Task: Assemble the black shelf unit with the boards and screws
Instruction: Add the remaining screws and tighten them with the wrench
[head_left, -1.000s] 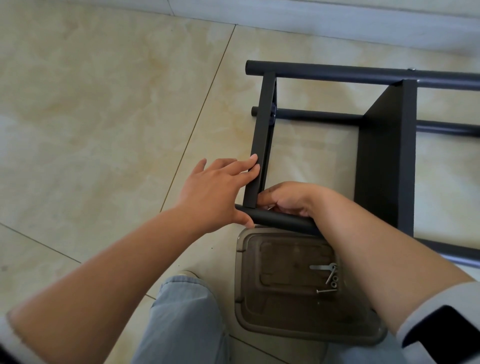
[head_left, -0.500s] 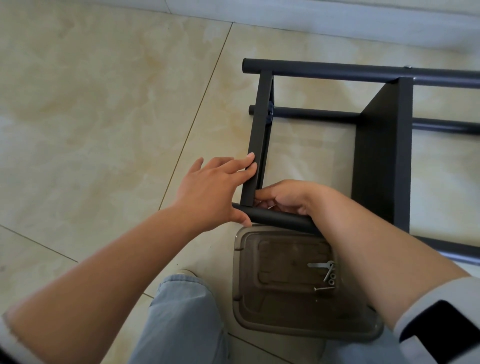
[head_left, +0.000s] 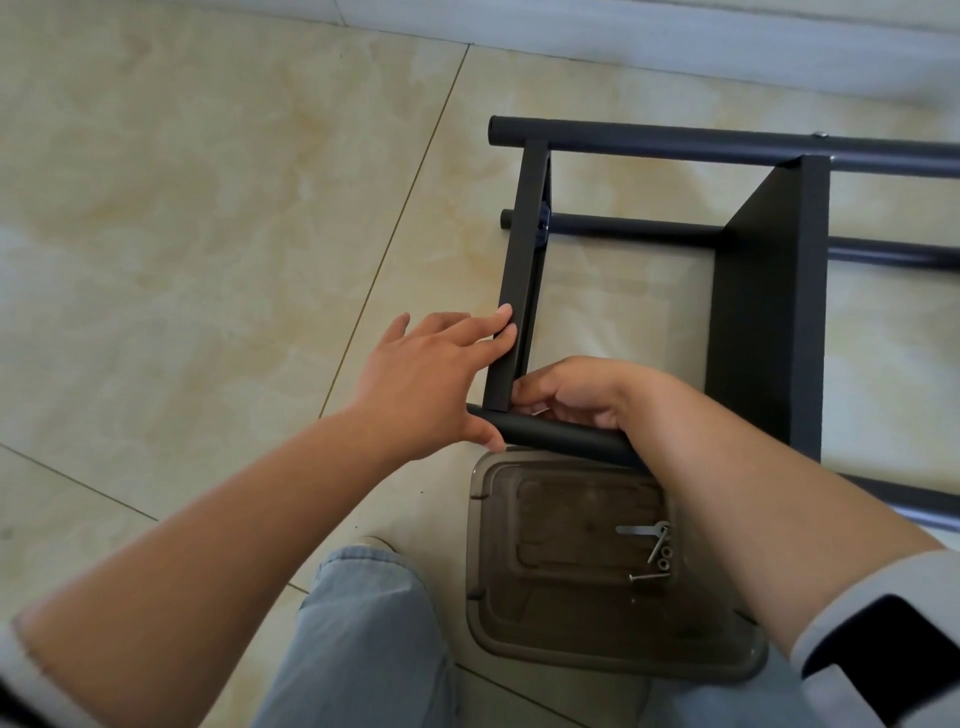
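From the head camera, the black shelf unit (head_left: 769, 322) lies on its side on the tiled floor (head_left: 182, 208), its near end at the person's knees. The left hand (head_left: 431, 384) has straight fingers laid flat against the end board (head_left: 511, 322), with the thumb touching the near tube (head_left: 561, 436); it steadies rather than grasps. The right hand (head_left: 582, 395) is curled at the corner where that board meets the tube, fingertips pinching something small and pale (probably a screw, though it is too hidden to tell for sure).

The main risk, as I judge it, is at that corner. If the left hand lets the board shift, the hole in board and tube would fall out of line and the screw would start crooked or bind. A small fastener pinched by fingertips alone could also slip and roll away across the smooth tiles. The right forearm hangs directly above the tray, so a careless pull back could knock it and scatter the hardware.

The brown translucent tray (head_left: 498, 623) sits on the floor just under the near tube, between the knees. In it lies a small cluster of loose screws (head_left: 655, 558) and a flat silver tool (head_left: 636, 530) beside them, all near its right side.
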